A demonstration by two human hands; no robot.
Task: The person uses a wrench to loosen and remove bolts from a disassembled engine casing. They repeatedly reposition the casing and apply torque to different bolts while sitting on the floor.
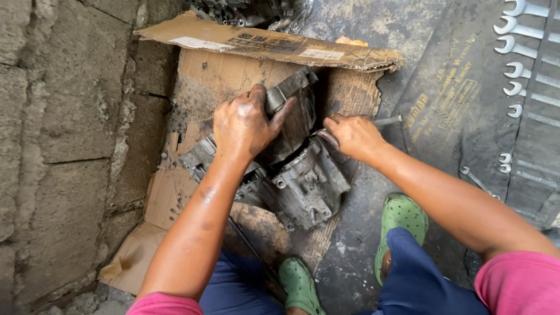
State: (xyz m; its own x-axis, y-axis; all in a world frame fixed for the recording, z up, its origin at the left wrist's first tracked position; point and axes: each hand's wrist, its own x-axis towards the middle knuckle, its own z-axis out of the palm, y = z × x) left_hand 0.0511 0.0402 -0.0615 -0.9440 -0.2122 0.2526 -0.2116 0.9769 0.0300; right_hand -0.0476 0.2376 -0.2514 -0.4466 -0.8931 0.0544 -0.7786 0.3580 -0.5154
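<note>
A grey, greasy metal gearbox housing (303, 186) lies on flattened cardboard (175, 192) on the ground. My left hand (245, 125) grips the housing's upper cover (294, 93) from above, fingers wrapped over its edge. My right hand (353, 135) is closed around a slim metal tool (388, 121) whose working end sits against the housing's right side. The tool's tip is hidden behind my fingers.
A rough concrete block wall (70, 146) rises at the left. A black tool roll (466, 105) with several combination wrenches (516, 70) lies at the right. A torn cardboard flap (268, 44) covers more metal parts behind. My green clogs (399, 216) stand below the housing.
</note>
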